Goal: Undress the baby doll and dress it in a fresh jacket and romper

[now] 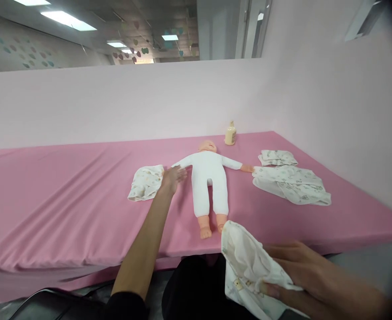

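A baby doll in a white body lies on its back with arms spread and feet toward me. My left hand reaches out with its fingers stretched, at the end of the doll's arm on the left; I cannot tell whether it touches. The doll's hand on that side is hidden. Just left of my fingers lies a folded white patterned cloth. Low on the right, my right hand is closed on a white printed baby garment, held bunched in front of my lap with its opening toward the doll. Exactly which garment it is does not show.
Pink sheeting covers the padded table. A cream pump bottle stands behind the doll's head. To the right lie a small folded patterned cloth and a larger patterned garment. White walls border the back and right.
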Motion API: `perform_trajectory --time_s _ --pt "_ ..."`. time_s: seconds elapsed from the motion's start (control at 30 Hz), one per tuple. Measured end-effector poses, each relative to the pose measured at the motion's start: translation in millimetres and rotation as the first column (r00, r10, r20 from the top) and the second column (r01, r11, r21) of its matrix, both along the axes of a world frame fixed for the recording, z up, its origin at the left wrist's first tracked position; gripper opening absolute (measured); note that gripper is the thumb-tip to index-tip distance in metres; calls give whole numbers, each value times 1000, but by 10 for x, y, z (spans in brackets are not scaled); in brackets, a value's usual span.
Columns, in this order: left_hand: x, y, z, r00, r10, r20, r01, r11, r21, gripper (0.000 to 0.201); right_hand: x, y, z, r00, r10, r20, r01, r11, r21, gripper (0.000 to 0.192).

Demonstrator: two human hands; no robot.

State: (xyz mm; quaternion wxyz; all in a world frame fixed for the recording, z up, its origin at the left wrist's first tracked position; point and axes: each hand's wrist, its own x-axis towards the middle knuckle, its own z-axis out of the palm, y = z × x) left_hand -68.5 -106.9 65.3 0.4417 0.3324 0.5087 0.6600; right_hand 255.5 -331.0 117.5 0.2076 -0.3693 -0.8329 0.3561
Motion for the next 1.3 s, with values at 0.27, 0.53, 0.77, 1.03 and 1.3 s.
perform_trajectory --time_s 0.27,0.53,0.77,1.03,1.3 --pt "245 -2038 -20 718 -344 -605 557 805 203 69 -150 192 244 991 -75 -110 77 997 17 20" --pt "615 -2392 -245 483 -123 -867 614 754 236 50 -343 114 201 771 -577 -270 564 815 -132 38" --pt "272 -2116 190 404 -330 -853 618 786 -11 12 -133 117 262 847 -492 -199 490 869 -63 66" --pt "35 -2047 668 197 -281 -939 606 788 -109 13 72 304 218 958 -240 157 243 970 -2 31" --pt "19 -2123 961 290 -275 -917 648 761 -23 14 83 140 510 979 -205 -11 205 975 84 32"
